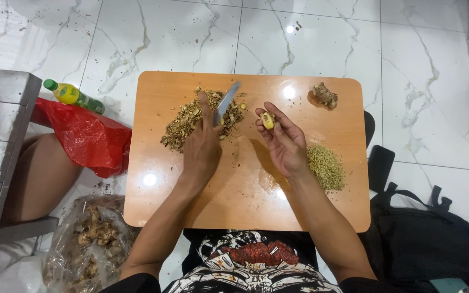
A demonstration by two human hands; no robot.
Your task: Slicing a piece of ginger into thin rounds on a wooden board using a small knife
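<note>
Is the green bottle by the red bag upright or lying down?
Lying down. The green bottle rests on its side on the floor, cap pointing up-left in the picture, its lower end against the red bag.

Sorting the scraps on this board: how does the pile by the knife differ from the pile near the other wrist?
The brown pile under the knife is coarse, dark flakes spread wide; the pale pile is fine, yellowish-green bits heaped more compactly. The brown pile lies by the left hand, the pale pile beside the right hand. Both rest on the wooden board.
</note>
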